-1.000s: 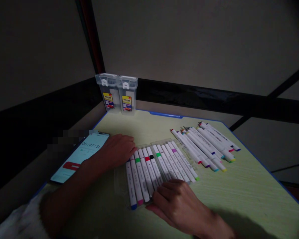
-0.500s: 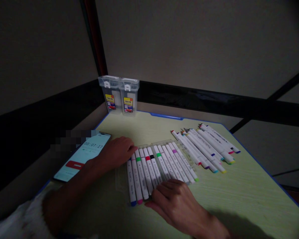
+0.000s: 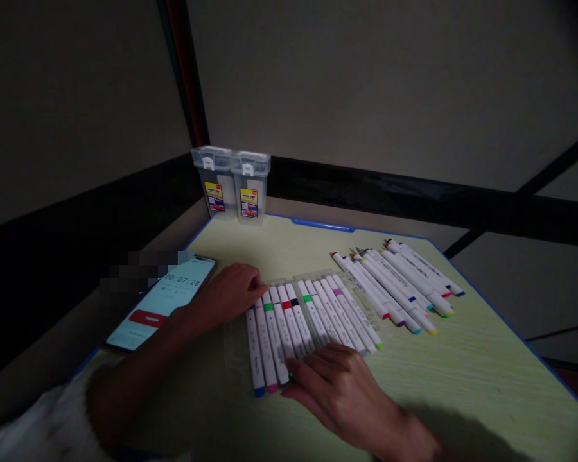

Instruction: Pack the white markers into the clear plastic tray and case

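Observation:
A row of several white markers with coloured caps [image 3: 301, 324] lies side by side in a clear plastic tray [image 3: 232, 346] on the pale green table [image 3: 462, 378]. My left hand [image 3: 228, 292] rests at the far left end of the row, fingers curled against the marker tips. My right hand [image 3: 340, 385] lies palm down on the near ends of the markers, fingers bent and pressed onto them. Neither hand has a marker lifted.
A second group of several loose markers [image 3: 399, 285] lies to the right. Two clear plastic boxes [image 3: 231, 183] stand at the table's far edge. A phone [image 3: 161, 308] showing a running timer lies at the left edge. Dark rails and a wall surround the table.
The timer has advanced by two seconds. My right hand's fingers have slid slightly forward over the marker ends; my left hand has shifted a little toward the row.

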Demonstrator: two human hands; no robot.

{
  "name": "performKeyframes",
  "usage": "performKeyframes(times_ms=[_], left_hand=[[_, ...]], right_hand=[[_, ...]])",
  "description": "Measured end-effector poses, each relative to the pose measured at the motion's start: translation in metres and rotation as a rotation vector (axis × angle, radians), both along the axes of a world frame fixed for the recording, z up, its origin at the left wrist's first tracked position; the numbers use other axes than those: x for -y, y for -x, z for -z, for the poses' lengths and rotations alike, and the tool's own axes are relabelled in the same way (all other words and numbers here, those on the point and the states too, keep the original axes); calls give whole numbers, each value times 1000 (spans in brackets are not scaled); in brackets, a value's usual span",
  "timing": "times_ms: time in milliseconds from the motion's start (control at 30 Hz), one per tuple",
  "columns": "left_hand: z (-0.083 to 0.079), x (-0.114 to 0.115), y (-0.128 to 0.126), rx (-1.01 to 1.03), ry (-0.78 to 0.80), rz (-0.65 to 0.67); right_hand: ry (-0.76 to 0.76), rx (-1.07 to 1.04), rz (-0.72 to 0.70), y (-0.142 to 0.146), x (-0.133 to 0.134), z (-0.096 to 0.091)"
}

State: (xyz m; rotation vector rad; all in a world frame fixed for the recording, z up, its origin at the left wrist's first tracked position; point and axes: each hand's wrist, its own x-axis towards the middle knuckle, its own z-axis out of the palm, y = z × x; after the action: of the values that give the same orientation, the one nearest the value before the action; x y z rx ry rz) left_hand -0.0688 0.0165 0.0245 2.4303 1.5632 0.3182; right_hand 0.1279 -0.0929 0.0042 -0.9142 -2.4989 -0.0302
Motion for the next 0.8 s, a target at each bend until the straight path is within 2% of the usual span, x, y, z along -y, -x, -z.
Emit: performKeyframes(times_ms=[200,400,500,667,800], left_hand=[[-4,0,0,197,71,-17],[-3,-4,-2,567,264,2],[-5,-3,-7,703,321,-40],[-13,6,-20,723,352,-162],[-11,9,-26,751,387,-193]], right_hand=[[12,9,5,0,0,3],[-9,17,7,-1,1,2],[-32,14,-13,-2,0,2],[-102,-43,-51,-4,-2,1],[-138,-40,-54,-4,-3,1]])
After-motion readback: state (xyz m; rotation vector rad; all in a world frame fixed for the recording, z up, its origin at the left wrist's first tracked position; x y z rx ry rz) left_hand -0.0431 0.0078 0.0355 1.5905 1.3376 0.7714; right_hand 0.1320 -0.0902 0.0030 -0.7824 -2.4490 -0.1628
